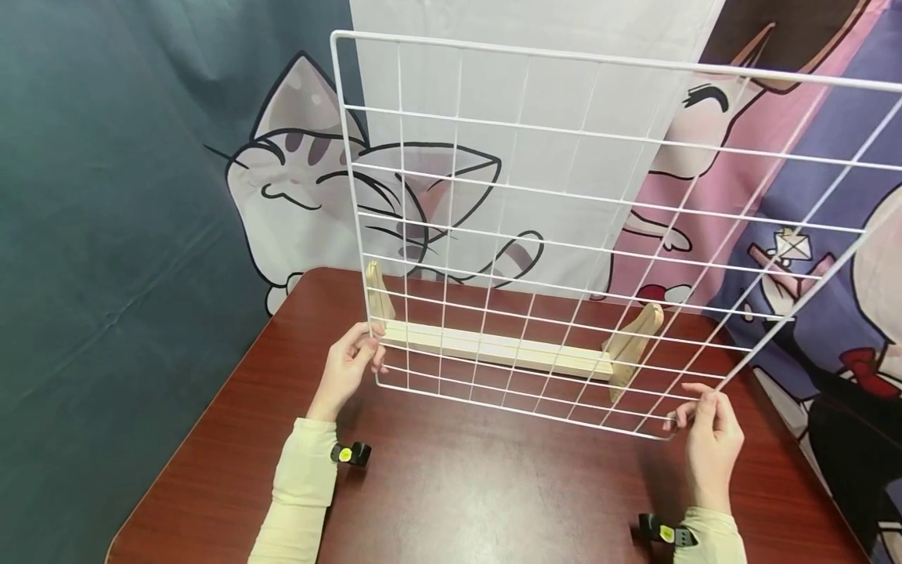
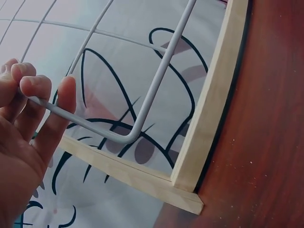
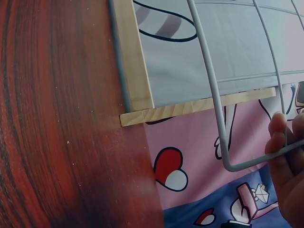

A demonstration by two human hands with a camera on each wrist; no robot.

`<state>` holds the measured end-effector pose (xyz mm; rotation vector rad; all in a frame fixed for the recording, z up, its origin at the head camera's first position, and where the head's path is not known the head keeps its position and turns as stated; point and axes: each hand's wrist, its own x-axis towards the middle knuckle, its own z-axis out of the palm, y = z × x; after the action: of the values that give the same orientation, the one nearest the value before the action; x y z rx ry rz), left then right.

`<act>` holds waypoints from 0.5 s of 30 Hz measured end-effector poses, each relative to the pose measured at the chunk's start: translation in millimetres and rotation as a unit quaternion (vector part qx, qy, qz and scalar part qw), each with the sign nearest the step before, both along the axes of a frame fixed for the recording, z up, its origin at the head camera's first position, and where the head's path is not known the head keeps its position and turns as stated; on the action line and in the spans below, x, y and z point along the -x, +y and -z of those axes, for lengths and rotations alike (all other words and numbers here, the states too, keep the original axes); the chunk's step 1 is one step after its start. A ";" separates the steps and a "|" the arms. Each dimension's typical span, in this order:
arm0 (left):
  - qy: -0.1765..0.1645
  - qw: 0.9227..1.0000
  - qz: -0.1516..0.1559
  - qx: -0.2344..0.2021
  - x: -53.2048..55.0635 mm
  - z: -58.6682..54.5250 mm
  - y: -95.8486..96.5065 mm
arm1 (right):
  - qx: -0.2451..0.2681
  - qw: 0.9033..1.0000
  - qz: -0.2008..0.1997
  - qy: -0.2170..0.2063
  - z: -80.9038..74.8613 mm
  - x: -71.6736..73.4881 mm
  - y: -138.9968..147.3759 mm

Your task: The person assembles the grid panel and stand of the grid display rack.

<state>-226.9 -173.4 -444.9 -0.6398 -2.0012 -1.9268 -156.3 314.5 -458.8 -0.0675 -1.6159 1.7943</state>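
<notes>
A white wire grid panel (image 1: 493, 235) is held upright and tilted over the table, both hands on its side edges near the bottom corners. My left hand (image 1: 352, 356) pinches the left edge wire between thumb and fingers; the left wrist view shows the fingers curled round that wire, close to the rounded corner. On the other side my right hand (image 1: 712, 439) grips the right edge wire near the lower right corner. Behind the panel stands a pale wooden frame (image 1: 493, 348), a long crossbar with an upright side piece (image 1: 634, 352) at each end.
The wooden frame rests on a dark red-brown table (image 1: 493, 478). Behind the table hangs a curtain (image 1: 564, 102) printed with cartoon animals, and a plain green-grey cloth (image 1: 141, 235) hangs at the left. Each wrist bears a black strap with a small camera (image 1: 355, 454).
</notes>
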 end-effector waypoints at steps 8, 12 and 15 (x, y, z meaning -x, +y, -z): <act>0.010 1.000 -0.004 0.008 1.8 -4.3 0.8 | 0.019 0.999 -0.023 0.012 1.4 -1.4 -0.6; 0.018 1.000 -0.004 0.012 0.6 -5.7 1.0 | 0.018 1.000 -0.016 0.003 3.2 -1.4 0.1; 0.026 1.000 -0.007 0.012 0.1 -7.0 1.5 | 0.014 1.000 -0.012 0.000 4.8 -1.5 1.0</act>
<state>-226.9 -172.0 -437.9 -0.6724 -1.9946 -1.8616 -154.8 315.4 -463.6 -0.0601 -1.5976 1.8361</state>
